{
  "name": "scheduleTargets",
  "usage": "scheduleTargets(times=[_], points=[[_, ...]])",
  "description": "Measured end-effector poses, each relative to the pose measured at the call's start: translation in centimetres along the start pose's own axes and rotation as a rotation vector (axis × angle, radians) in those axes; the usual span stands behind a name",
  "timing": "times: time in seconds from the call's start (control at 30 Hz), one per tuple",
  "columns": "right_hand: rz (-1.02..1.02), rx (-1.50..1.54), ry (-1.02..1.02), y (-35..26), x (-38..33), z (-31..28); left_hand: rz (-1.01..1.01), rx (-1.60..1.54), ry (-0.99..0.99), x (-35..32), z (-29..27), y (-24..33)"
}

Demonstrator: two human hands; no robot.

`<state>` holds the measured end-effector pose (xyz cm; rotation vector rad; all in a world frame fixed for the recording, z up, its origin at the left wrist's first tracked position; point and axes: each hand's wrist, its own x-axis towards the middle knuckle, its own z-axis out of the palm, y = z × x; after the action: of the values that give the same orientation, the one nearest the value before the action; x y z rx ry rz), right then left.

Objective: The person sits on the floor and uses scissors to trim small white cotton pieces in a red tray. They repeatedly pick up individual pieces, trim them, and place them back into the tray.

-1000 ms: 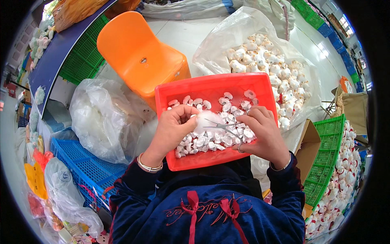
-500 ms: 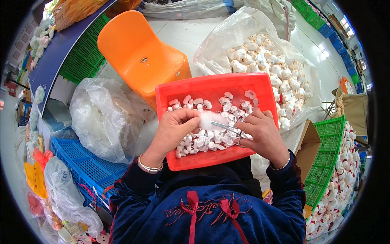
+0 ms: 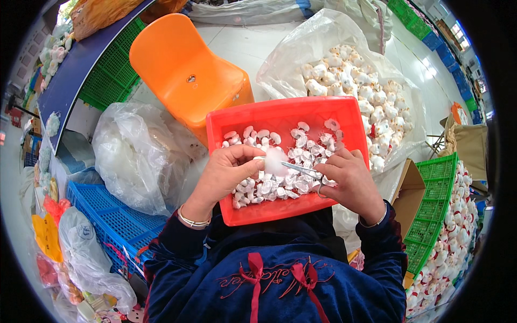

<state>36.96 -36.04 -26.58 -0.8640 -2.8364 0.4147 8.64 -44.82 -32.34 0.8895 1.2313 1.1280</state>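
Centre of frame: red plastic tray (image 3: 280, 116) on the lap, half filled with small white-and-pink pieces (image 3: 301, 145). Left hand (image 3: 226, 175) curled over the tray's left-centre part, fingers pinched shut on a white fluffy tuft (image 3: 276, 160). Right hand (image 3: 350, 180) at centre-right, closed around the handles of small metal scissors (image 3: 301, 170); blades pointed left, tips at the tuft's lower edge, touching or just beside it, hard to tell. Blades open or shut: could not tell. Thin bangle (image 3: 193, 220) on the left wrist. Dark blue velvet top (image 3: 280, 280) with red bows along the lower centre edge.

Upper left of centre: orange plastic chair (image 3: 183, 70), just behind the tray's far left corner. Upper right: big clear bag of white plush toys (image 3: 350, 81), open, pressed against the tray's far right side. Left of the tray: crumpled clear plastic bag (image 3: 134, 151) resting on a blue crate (image 3: 102, 215) at lower left. Far right: green crate (image 3: 431, 215) beside a cardboard box (image 3: 409, 185), more white plush toys heaped along the right rim. Upper left rim: dark blue tabletop (image 3: 75, 75) over green crates.
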Motion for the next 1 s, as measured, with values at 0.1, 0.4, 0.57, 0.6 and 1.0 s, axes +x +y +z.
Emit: scheduleTargets(times=[0.1, 0.4, 0.57, 0.6, 1.0], points=[[-0.002, -0.016, -0.016, -0.1, 0.0, 0.1, -0.008, -0.023, 0.015, 0.0, 0.2, 0.2], [-0.003, 0.043, -0.038, -0.4, 0.4, 0.8, 0.003, -0.056, -0.023, 0.3, 1.3, -0.7], [0.019, 0.015, -0.086, -0.4, 0.4, 1.3, -0.061, 0.077, -0.071, 0.8, 0.9, -0.5], [0.024, 0.01, -0.092, -0.3, 0.4, 1.2, -0.075, 0.107, -0.076, 0.9, 1.0, -0.4], [0.03, 0.034, -0.078, 0.3, 0.8, -0.8, 0.079, -0.007, -0.01, 0.5, 1.1, -0.4]])
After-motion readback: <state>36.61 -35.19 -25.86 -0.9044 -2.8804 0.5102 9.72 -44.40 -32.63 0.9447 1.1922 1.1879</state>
